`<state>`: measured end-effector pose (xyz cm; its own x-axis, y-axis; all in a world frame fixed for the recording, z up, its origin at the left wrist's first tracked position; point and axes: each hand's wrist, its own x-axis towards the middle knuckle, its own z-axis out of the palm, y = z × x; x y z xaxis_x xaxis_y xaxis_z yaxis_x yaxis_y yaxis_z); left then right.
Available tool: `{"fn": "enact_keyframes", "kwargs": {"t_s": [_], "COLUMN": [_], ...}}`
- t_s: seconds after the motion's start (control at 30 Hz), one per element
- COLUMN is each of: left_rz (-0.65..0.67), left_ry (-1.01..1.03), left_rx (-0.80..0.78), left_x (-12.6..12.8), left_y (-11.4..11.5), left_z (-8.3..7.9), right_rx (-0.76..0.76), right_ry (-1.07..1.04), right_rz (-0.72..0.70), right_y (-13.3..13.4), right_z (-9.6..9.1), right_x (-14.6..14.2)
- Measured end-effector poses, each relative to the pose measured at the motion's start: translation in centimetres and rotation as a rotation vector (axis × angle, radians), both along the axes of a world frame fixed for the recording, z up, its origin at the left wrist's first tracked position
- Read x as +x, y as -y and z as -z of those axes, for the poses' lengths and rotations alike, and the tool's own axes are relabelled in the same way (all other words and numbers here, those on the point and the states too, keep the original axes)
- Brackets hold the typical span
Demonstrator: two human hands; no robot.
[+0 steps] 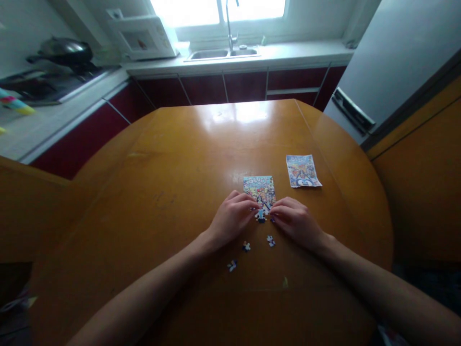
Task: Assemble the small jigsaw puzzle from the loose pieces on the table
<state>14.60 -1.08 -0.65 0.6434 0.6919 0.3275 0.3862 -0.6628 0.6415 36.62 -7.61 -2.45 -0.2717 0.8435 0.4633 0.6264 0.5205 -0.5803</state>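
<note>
A small colourful jigsaw puzzle (259,188) lies partly assembled on the round wooden table (173,182). My left hand (232,217) rests at its lower left edge, fingers curled and pressed down. My right hand (297,222) sits at the lower right edge, fingertips pinched toward the same spot. Between the fingertips a loose puzzle piece (260,216) touches the puzzle's bottom edge. Three more loose pieces (246,246) lie on the table just below my hands. A printed reference picture (302,170) lies to the right of the puzzle.
Behind the table runs a counter with a sink and tap (223,52), a white microwave (144,38) and a stove with a dark pan (65,52) at the left. A grey fridge (389,72) stands at the right, beside a wooden panel.
</note>
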Motion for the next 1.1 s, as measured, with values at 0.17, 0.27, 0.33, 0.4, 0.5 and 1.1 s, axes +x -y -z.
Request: {"fn": "enact_keyframes", "kwargs": {"t_s": [0.17,0.27,0.33,0.4,0.5,1.1], "left_rz": [0.109,0.104,0.098,0.093,0.102,0.176], "left_ry": [-0.106,-0.121,-0.129,-0.137,-0.153,-0.244], "left_rx": [0.15,0.184,0.202,0.214,0.224,0.25], "left_x": [0.0,0.1,0.0,0.0,-0.1,-0.2], "left_y": [0.3,0.4,0.4,0.4,0.4,0.7], "left_z": [1.0,1.1,1.0,1.1,1.1,1.0], "right_rx": [-0.05,-0.053,-0.054,-0.052,-0.049,-0.084], "right_ry": [0.071,0.081,0.091,0.104,0.118,0.184], "right_rz": [0.015,0.011,0.008,0.005,0.011,0.042], "right_y": [-0.1,-0.1,-0.1,0.0,0.1,0.6], "right_z": [0.5,0.4,0.4,0.3,0.2,-0.7], "right_x": [0.2,0.1,0.1,0.0,0.0,0.7]}}
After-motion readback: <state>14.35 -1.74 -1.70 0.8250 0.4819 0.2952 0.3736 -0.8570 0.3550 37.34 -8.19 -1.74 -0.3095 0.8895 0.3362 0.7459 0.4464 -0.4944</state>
